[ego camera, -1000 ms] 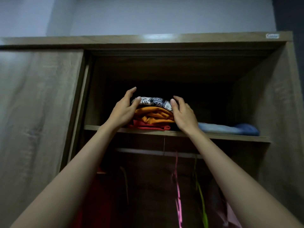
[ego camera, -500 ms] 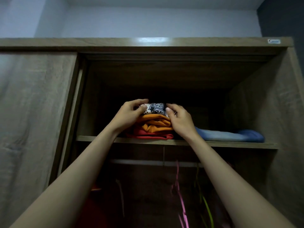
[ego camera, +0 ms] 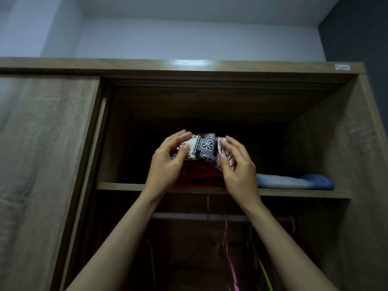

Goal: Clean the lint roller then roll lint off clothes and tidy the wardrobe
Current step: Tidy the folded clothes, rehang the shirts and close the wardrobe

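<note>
A folded black-and-white patterned cloth [ego camera: 204, 149] is held up just above a stack of folded orange and red clothes [ego camera: 199, 175] on the wardrobe's upper shelf [ego camera: 117, 186]. My left hand [ego camera: 168, 162] grips the cloth's left end with fingers over the top and thumb in front. My right hand [ego camera: 237, 166] grips its right end the same way. The stack under the cloth lies in shadow and is partly hidden by both hands. No lint roller is in view.
Folded blue jeans [ego camera: 294, 181] lie on the shelf to the right. A hanging rail [ego camera: 189, 216] runs below, with pink [ego camera: 228, 259] and green [ego camera: 262, 271] hangers. The closed sliding door [ego camera: 42, 164] covers the left half; the wardrobe's right wall [ego camera: 346, 164] stands close.
Both hands have closed on the patterned cloth and lifted it off the orange and red stack, drawing it toward me. The camera has tilted upward.
</note>
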